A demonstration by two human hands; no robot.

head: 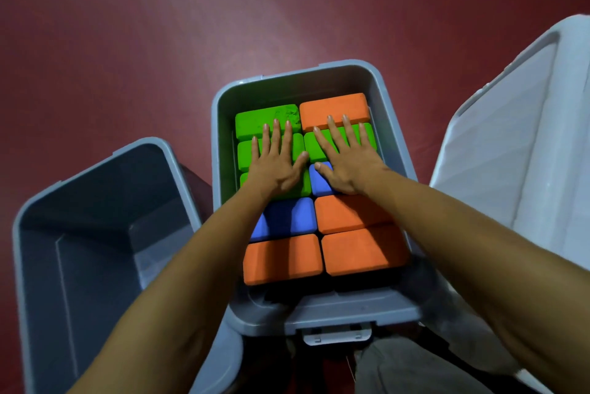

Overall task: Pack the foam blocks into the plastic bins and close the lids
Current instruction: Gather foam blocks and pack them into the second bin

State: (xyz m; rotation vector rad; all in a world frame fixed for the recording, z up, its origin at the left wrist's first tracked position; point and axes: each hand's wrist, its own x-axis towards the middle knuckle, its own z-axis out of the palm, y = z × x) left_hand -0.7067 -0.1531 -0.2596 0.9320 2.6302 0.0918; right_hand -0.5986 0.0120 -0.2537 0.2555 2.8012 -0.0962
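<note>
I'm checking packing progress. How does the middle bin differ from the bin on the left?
The middle bin holds green, orange and blue foam blocks in two columns; the left bin shows no blocks inside. The left hand and right hand press flat on the middle bin's blocks, while neither touches the left bin. Both bins are grey plastic and stand open, without lids.

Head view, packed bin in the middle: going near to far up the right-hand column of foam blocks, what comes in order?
In order: nearest orange block → second orange block → blue block, partly under the right hand → green block, under its fingers → far orange block.
</note>
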